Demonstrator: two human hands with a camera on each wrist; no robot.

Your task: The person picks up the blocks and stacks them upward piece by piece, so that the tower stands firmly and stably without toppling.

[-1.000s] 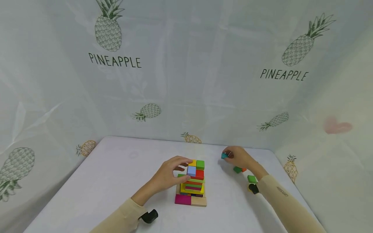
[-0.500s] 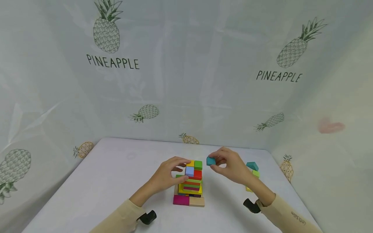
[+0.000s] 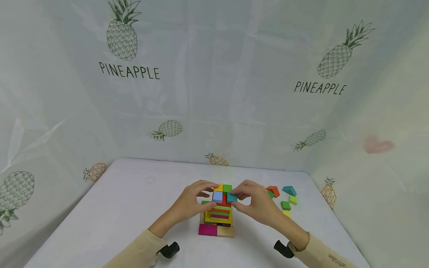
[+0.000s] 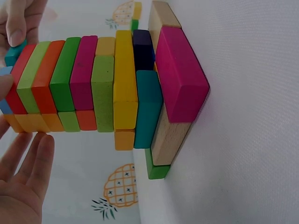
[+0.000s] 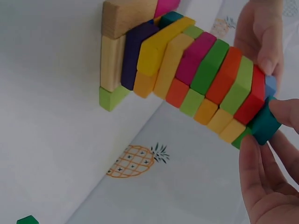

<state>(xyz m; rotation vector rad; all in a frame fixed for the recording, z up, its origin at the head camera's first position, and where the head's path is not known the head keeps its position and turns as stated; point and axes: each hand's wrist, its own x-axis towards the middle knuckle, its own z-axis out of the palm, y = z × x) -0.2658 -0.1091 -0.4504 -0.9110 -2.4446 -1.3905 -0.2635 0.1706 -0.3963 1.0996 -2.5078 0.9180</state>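
Note:
A tall tower of coloured wooden blocks (image 3: 219, 217) stands on the white table. My left hand (image 3: 191, 201) holds its upper part from the left, thumb by the light blue block (image 3: 217, 197) at the front, fingertips near the yellow block (image 3: 219, 188) behind. My right hand (image 3: 261, 204) pinches a teal block (image 3: 232, 197) at the top right corner. In the right wrist view, this teal block (image 5: 264, 123) lies against the red block (image 5: 251, 95), beside the light blue one. Whether its full weight rests on the tower cannot be seen.
Right of the tower lie several loose blocks: an orange one (image 3: 274, 190), a teal one (image 3: 289, 191), a light green one (image 3: 293, 200), a green one (image 3: 285, 206) and a yellow one (image 3: 286, 213). Behind the white table (image 3: 147, 178) hangs a pineapple-print curtain (image 3: 234, 93).
My right hand has carried the teal block leftward from the back right of the table to the tower's top. The left hand has stayed at the tower.

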